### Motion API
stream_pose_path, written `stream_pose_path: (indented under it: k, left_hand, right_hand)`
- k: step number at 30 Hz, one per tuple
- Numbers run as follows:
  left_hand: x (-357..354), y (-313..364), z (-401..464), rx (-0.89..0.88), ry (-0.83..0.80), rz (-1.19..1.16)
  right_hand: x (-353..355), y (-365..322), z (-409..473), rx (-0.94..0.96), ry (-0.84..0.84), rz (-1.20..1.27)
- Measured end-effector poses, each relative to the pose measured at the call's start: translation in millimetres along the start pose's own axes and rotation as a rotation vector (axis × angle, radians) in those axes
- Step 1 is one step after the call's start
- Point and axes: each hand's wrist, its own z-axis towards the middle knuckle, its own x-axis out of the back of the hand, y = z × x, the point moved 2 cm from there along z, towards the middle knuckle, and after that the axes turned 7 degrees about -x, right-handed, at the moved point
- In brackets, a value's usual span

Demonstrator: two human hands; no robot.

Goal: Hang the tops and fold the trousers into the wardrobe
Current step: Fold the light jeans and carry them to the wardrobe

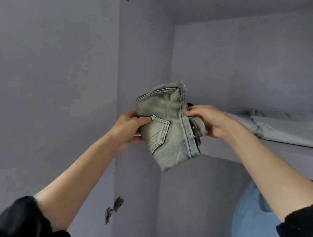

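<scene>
wardrobe door (pixel 50 71): swung open at the far left; two metal hinges show along its inner edge, one at the top and one low down; nothing hangs on it.

left hand (pixel 127 130): raised to shelf height; thumb laid across the pocket face of the bundle, the other fingers curled underneath, so it grips the bundle's left edge.

folded jeans (pixel 167 127): a compact bundle of faded, greenish-grey denim, back pocket facing the camera; held tilted in the air in front of the shelf's front edge, its upper end over the shelf and its lower end hanging below the edge; not yet resting on the shelf, as far as the view shows.

right hand (pixel 207 122): fingers pinching the bundle's right edge near the side seam, thumb on the near side; the fingertips behind the cloth are hidden.

shelf (pixel 262 153): upper board of the wardrobe; bare at its left end, where the bundle is headed.

pale folded garment (pixel 290 132): already lying flat on the shelf to the right, probably light trousers, though the fabric is too washed out to be sure.

light blue denim garment (pixel 256 227): hanging below the shelf at the lower right; the hanger itself is out of sight.

progress: one piece shelved and one hung, so the task looks well under way; this pair is folded and needs only setting down beside the pale one; what clothing is left outside the wardrobe cannot be seen.
</scene>
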Motion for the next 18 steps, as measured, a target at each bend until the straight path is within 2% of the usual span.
stream_pose_path:
  k: [3,5,7,8,9,11,12,14,15,16,17,18]
  left_hand:
    - [-16,-4,63,0.009,0.038,-0.11]
    - [-26,-11,102,0.016,0.152,-0.19]
    - [-34,-26,137,0.098,0.23,-0.267]
    - [-34,-34,145,0.166,0.224,-0.209]
    - [-36,-43,158,0.228,0.179,-0.04]
    - [-31,-51,173,0.284,0.056,0.545]
    - [-27,-51,179,0.233,0.048,0.874]
    - [-28,-46,200,-0.067,0.19,1.387]
    - [-33,-43,208,-0.254,0.242,1.464]
    - [-41,-42,214,-0.416,0.214,1.44]
    - [-50,-44,220,-0.526,0.091,1.401]
    - [-58,-51,227,-0.55,-0.069,1.351]
  right_hand:
    - [25,-24,50,0.03,0.008,0.036]
    - [40,-39,82,0.065,0.057,-0.009]
    - [51,-46,112,0.095,0.141,-0.113]
    - [53,-43,122,0.107,0.178,-0.177]
    - [59,-41,137,0.143,0.186,-0.275]
    - [57,-27,153,0.247,0.134,-0.538]
    - [53,-18,158,0.297,0.084,-0.666]
    - [47,0,180,0.352,-0.017,-0.941]
    - [43,8,192,0.353,-0.058,-1.076]
    - [39,16,200,0.335,-0.099,-1.177]
    - [36,23,210,0.307,-0.133,-1.227]
    - [35,28,216,0.289,-0.148,-1.23]
